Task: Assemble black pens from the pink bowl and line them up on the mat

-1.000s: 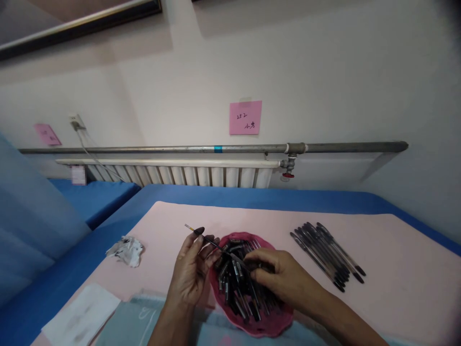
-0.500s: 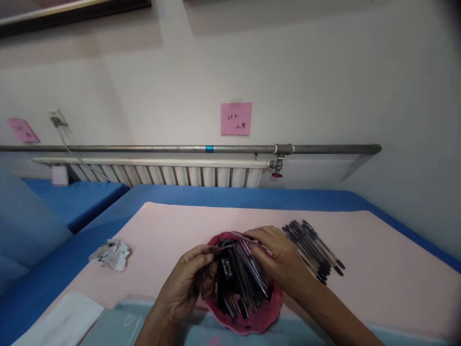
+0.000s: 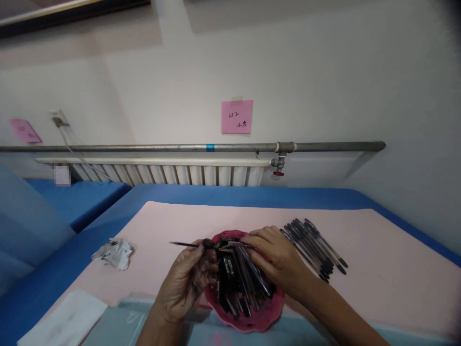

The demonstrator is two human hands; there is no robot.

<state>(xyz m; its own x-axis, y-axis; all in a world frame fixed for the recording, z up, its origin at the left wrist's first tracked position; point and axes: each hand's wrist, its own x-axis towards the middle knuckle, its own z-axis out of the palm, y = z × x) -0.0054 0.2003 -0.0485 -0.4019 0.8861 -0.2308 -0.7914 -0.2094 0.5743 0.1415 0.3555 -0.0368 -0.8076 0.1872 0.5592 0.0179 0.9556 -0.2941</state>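
A pink scalloped basket (image 3: 248,324) is filled with pen parts: clear tubes, dark refills and black pieces (image 3: 234,278). At its left side, my left hand (image 3: 192,276) pinches a thin dark pen refill (image 3: 183,244), which points out to the left. The fingertips of this hand are stained dark. My right hand (image 3: 275,254) reaches over the basket's right rim. Its fingers are closed on a clear pen barrel (image 3: 237,244) lying above the heap; the palm hides part of it. To the right, several capped black pens (image 3: 309,245) lie side by side.
Crumpled stained tissue (image 3: 115,252) lies on the pink sheet (image 3: 173,221) at left. Nearer are white paper (image 3: 65,317) and a pale blue-green cloth (image 3: 118,324). Behind the blue table edge (image 3: 234,194) stand a radiator (image 3: 194,174) and a pipe (image 3: 151,148).
The dark refill now sticks out to the left from my left fingers, where it did not show before. My right hand stays at the basket rim. The camera view shifted slightly.
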